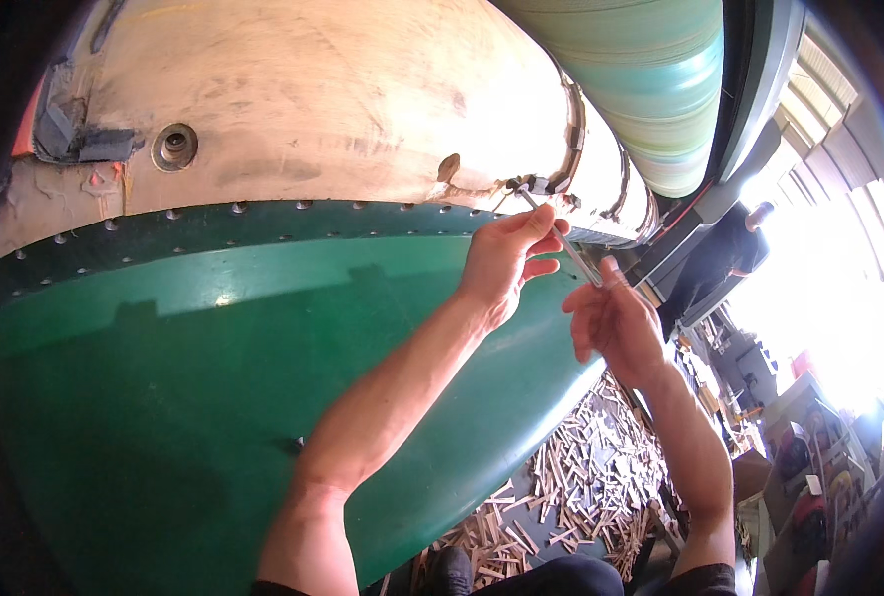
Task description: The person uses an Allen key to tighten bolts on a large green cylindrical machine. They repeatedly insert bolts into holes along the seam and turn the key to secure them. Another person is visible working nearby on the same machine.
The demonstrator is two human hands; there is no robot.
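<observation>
Below the pale drum [313, 89], the right hand [621, 328] is reaching up, thumb raised, fingers curling by the near end of the slim metal rod [580, 259]; whether it is gripping, I cannot tell. Closer to the drum, the left hand [499, 260] is pinching the rod, which is slanting toward the drum's lower edge. Past the drum's right end, a person [718, 260] is standing.

Rod [578, 257] between left hand [504, 256] and right hand [621, 323]; roller [650, 89] right of drum [303, 94]; scraps [601, 447] below.
</observation>
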